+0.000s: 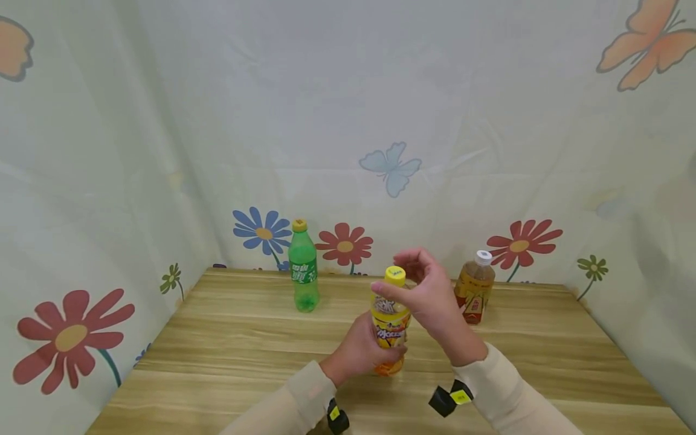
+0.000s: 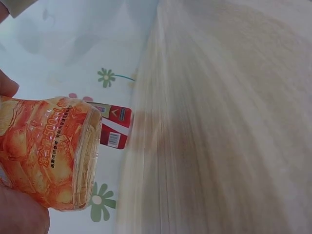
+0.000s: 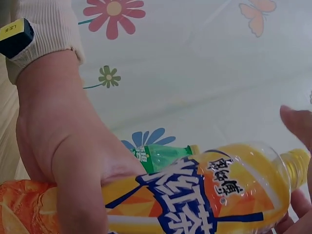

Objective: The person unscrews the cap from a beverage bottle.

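Note:
My left hand [image 1: 354,350] grips a yellow-orange iced tea bottle [image 1: 390,320] round its lower half. The bottle stands nearly upright with its yellow cap [image 1: 395,276] on top. In the left wrist view, its orange base [image 2: 53,151] is lifted off the table. My right hand [image 1: 432,299] is at the cap, thumb on one side and fingers spread on the other. In the right wrist view, the thumb [image 3: 297,124] looks apart from the cap [image 3: 295,163]. Whether any finger touches the cap is hard to see.
A green soda bottle [image 1: 304,272] with a yellow cap stands at the back left of the wooden table [image 1: 244,344]. Behind my right hand, at the back right, stands a brown drink bottle [image 1: 477,284] with a white cap. A flower-printed curtain [image 1: 326,121] surrounds the table.

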A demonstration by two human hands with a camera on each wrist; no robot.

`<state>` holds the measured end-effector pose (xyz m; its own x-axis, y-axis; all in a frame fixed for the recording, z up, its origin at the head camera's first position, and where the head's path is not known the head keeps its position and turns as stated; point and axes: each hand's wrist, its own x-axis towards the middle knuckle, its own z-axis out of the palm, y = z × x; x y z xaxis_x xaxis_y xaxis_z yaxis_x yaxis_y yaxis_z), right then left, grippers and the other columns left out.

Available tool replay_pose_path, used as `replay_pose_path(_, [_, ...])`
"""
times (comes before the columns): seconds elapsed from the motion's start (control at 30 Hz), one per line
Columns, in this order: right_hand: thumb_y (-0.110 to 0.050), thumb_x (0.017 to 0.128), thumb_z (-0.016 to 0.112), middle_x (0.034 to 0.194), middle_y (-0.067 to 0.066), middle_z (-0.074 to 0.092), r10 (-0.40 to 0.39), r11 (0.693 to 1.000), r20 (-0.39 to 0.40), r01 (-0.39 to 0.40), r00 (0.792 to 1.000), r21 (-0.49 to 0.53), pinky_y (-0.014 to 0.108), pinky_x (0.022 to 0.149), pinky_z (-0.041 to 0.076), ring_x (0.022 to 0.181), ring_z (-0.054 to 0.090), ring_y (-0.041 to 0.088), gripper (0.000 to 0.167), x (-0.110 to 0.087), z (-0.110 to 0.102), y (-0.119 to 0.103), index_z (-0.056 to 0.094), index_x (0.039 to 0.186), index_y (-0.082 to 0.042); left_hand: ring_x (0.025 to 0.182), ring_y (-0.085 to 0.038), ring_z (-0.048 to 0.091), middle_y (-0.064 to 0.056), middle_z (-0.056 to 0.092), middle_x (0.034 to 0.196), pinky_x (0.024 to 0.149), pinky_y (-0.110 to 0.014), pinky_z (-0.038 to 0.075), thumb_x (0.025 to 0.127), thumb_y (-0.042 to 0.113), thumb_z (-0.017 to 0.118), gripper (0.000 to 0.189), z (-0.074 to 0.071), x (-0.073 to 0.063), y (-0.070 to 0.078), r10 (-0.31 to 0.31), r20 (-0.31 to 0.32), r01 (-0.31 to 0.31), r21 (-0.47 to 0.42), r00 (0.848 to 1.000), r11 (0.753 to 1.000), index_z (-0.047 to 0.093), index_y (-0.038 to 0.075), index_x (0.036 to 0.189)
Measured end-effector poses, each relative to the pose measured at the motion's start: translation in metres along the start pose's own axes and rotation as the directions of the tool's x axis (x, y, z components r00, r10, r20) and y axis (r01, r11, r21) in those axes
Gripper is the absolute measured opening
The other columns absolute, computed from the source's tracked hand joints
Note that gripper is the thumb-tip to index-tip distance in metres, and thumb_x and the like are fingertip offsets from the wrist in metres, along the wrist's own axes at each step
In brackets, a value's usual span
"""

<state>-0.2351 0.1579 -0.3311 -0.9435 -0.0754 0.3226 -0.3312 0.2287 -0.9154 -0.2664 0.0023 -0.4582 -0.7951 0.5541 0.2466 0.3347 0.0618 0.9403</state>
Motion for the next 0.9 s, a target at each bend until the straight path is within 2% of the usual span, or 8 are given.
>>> replay_pose_path(0.13, [-0.031,0.080,0.090,0.110,0.008,0.061,0.033,0.998,-0.034,-0.034,0.999,-0.049,0.034,0.097,0.052,0.106,0.061,0.023,0.052,-0.0016,0.0032,-0.0021,0.057,0.113,-0.008,0.107,-0.010,0.067,-0.002,0.067,0.126,0.099,-0.026,0.055,0.089,0.016,0.079,0.054,0.0000,0.0004,-0.0013,0.002,-0.002,-0.002,0.008,1.000,1.000,0.052,0.027,0.135])
replay_pose_path(0.27, [-0.030,0.080,0.090,0.106,0.008,0.062,0.057,0.997,-0.067,-0.060,0.996,-0.051,0.034,0.092,0.054,0.102,0.062,0.023,0.047,-0.0027,0.0046,-0.0027,0.060,0.108,-0.007,0.106,-0.010,0.067,0.001,0.067,0.124,0.099,-0.026,0.055,0.089,0.018,0.080,0.053,0.0003,-0.0001,-0.0022,-0.013,0.000,0.013,0.013,1.000,1.000,0.053,0.028,0.134])
replay_pose_path(0.57, [-0.031,0.083,0.087,0.109,0.009,0.065,0.058,0.998,-0.060,-0.060,0.996,-0.023,0.028,0.084,0.056,0.100,0.062,0.024,0.043,-0.0028,0.0041,-0.0014,0.066,0.111,-0.007,0.108,-0.009,0.068,-0.001,0.067,0.127,0.099,-0.027,0.055,0.088,0.018,0.080,0.055,-0.0004,0.0003,-0.0049,-0.046,0.000,0.046,-0.005,0.999,0.999,0.052,0.034,0.133])
replay_pose_path(0.9, [-0.024,0.089,0.082,0.116,0.006,0.067,0.001,0.999,-0.018,0.000,1.000,0.046,0.025,0.086,0.056,0.104,0.063,0.024,0.035,-0.0012,0.0008,0.0028,0.073,0.119,-0.008,0.108,-0.011,0.068,0.009,0.068,0.122,0.103,-0.034,0.055,0.088,0.020,0.081,0.055,-0.0036,-0.0003,-0.0036,-0.090,-0.016,0.090,-0.015,0.996,0.996,0.052,0.035,0.132])
